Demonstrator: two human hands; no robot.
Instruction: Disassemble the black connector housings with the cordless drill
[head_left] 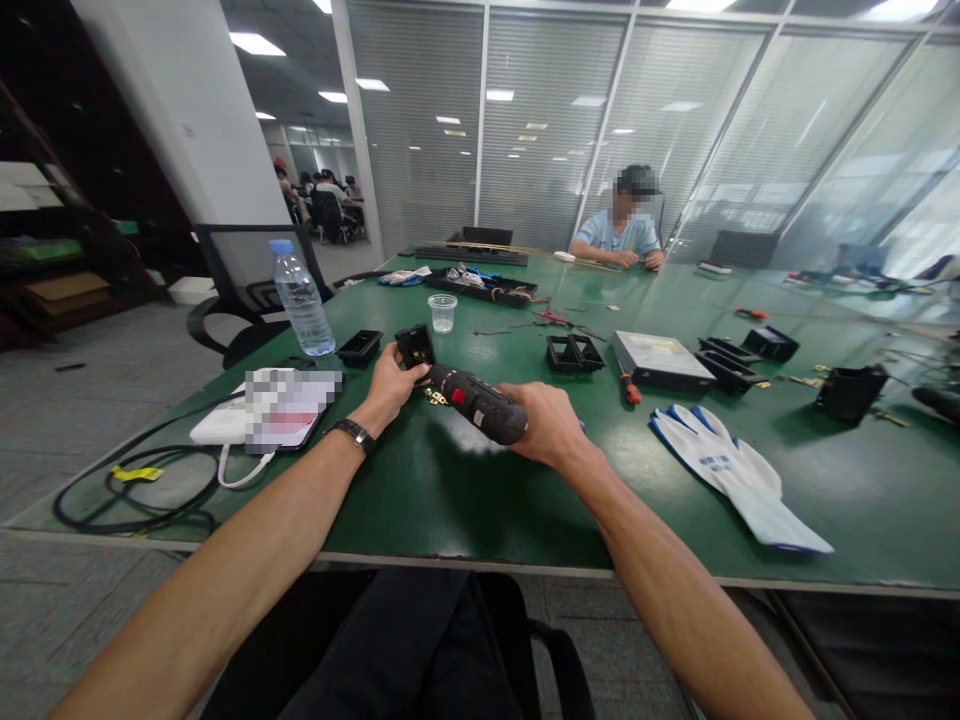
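My right hand point(551, 422) is wrapped round the rear of a black electric screwdriver point(476, 402) with a red switch, its tip pointing left. My left hand point(388, 385) grips a small black plastic part point(415, 345) held upright on the green table point(450, 490), with brass pieces point(435, 396) showing just below it where the screwdriver's tip meets it. A black wristband sits on my left wrist.
A water bottle point(302, 300), a black tray point(360, 346), a small clear cup point(442, 312) and a white device with cables point(247, 420) lie to the left. To the right: white work gloves point(739, 475), a flat metal box point(660, 360), more black parts point(574, 352). Another person sits at the far end.
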